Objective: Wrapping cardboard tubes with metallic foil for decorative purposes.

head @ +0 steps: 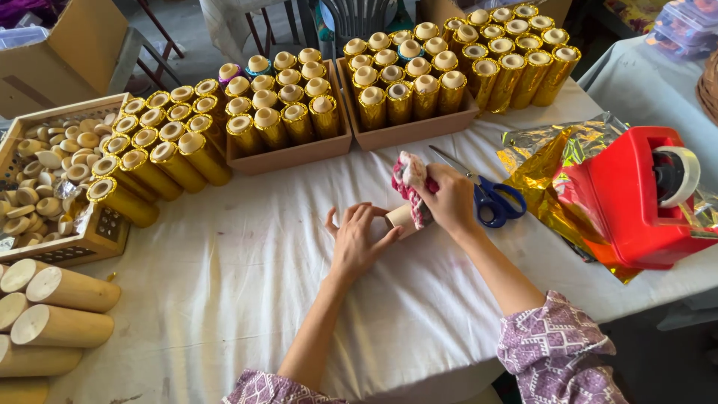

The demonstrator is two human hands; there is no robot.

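A plain wooden cylinder (400, 218) lies on the white tablecloth (247, 284) in the middle of the table. My left hand (353, 243) rests flat on the cloth with its fingers spread, touching the cylinder's left end. My right hand (449, 198) grips a red and white rag (411, 183) and presses it against the cylinder's right part. Most of the cylinder is hidden under the two hands.
Blue-handled scissors (490, 196) lie just right of my right hand. A red tape dispenser (636, 198) sits on gold foil (538, 161) at the right. Gold-wrapped cylinders (284, 112) fill cardboard trays behind. Bare wooden cylinders (63, 307) and a crate of wooden caps (52, 172) sit left.
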